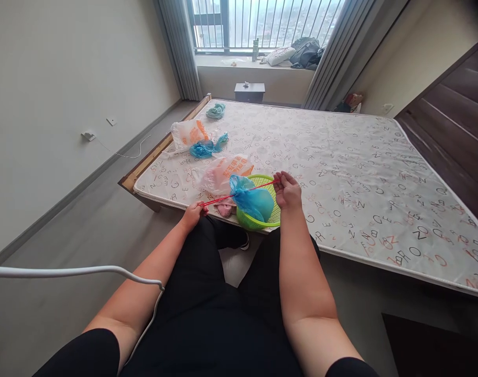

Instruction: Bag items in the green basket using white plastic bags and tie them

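Between the fingers (203, 208), the blue bag (258, 203) hangs on red string (219, 199).

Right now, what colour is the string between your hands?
The string is red, clearest in the head view.

Showing thin, glossy, crinkled plastic in the blue bag (262, 203) and smooth, matt-looking strand in the red cord (220, 200). Looking like rigid, meshed plastic with a light sheen in the green basket (250, 222). Displaying creased, shiny, translucent plastic in the orange-printed bag (219, 175). Presenting smooth, faintly glossy covering on the mattress (341, 167), lightly sheened dark wood on the headboard (455, 112), matt, folded cloth in the curtain (178, 50), and matt, smooth finish across the grey floor (85, 225).
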Available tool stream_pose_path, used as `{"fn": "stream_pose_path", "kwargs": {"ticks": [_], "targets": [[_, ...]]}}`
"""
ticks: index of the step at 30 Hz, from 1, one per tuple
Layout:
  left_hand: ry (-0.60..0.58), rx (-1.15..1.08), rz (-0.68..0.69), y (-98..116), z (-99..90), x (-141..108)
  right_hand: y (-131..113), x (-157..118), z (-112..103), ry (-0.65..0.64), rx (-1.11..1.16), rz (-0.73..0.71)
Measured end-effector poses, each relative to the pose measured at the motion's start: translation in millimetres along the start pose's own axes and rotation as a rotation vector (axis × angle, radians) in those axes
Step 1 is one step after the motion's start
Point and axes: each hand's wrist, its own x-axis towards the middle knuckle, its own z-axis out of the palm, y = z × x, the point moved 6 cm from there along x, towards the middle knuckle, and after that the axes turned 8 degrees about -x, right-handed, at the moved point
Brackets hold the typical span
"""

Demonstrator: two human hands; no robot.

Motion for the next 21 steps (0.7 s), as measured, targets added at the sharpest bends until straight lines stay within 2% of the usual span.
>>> {"fn": "stream_pose_path", "kwargs": {"ticks": [4,6,8,11,14,17,19,21], "targets": [[0.087,0.012,0.000,-11,-13.2,3,-5,-5,5,-0.054,-0.162,-0.105],[0.126,0.018,0.012,-13,-19.6,3,-11,-15,10,-0.117,-0.347,-0.184],[0.134,0.006,0.027,-13,-22.2,3,-12,-29,17,-0.214,-0.630,-0.245],[0.098,-0.003,0.060,-10,-16.5,2,1,-55,28,-0.417,-1.050,-0.294],[-0.031,0.099,0.093,-9,0.8,-1,19,-73,31,-0.533,-1.298,-0.314],[-0.168,0.289,0.119,-13,18.7,-8,18,-73,28,-0.456,-1.415,-0.324],[-0.254,0.455,0.111,-20,28.9,-12,0,-67,32,-0.323,-1.396,-0.350],[-0.358,0.618,0.098,-26,39.4,-16,-26,-62,51,-0.247,-1.348,-0.401]]}}
